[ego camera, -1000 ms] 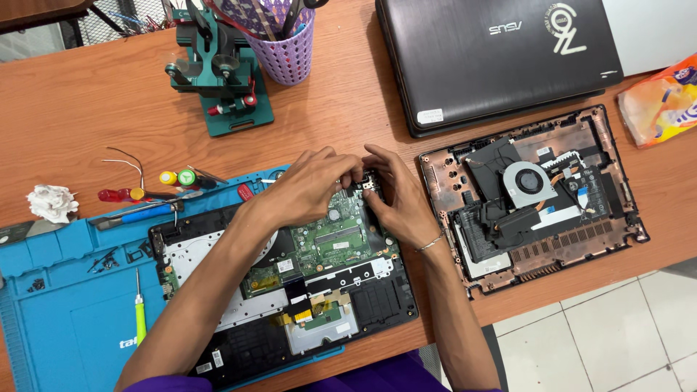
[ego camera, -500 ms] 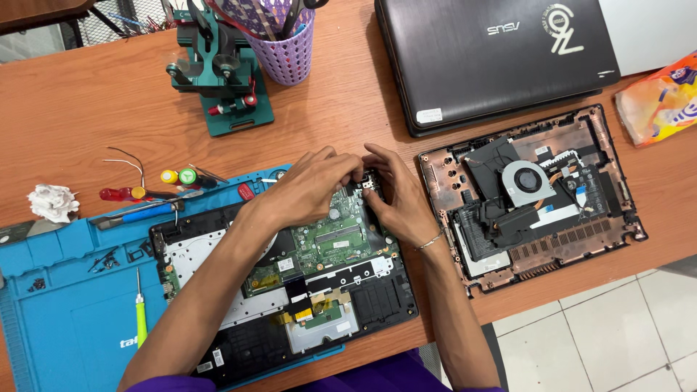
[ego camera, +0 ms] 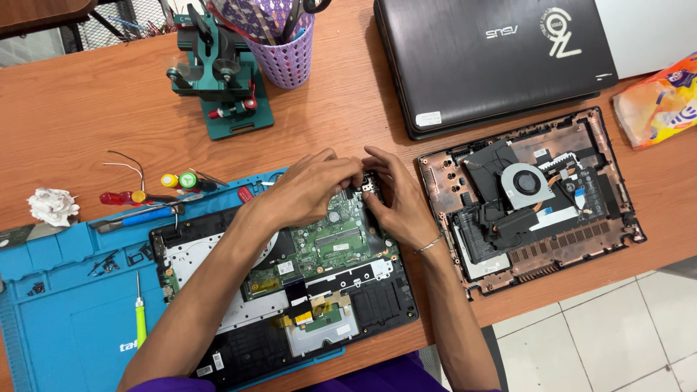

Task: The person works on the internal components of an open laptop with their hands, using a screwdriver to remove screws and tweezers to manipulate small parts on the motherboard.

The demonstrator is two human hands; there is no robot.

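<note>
Head view, looking down at a wooden table (ego camera: 87, 109); both my forearms reach up from the bottom edge and meet over an opened laptop (ego camera: 290, 290) lying on a blue mat (ego camera: 58, 312); my left hand (ego camera: 308, 192) arches knuckles-up, fingers curled down onto the green board (ego camera: 334, 243) at its far right corner; my right hand (ego camera: 399, 203) faces it, fingers bent and pinching a small metal part (ego camera: 368, 183) there, fingertips of both hands nearly touching; a bottom cover (ego camera: 530, 203) with a fan lies just to the right.
</note>
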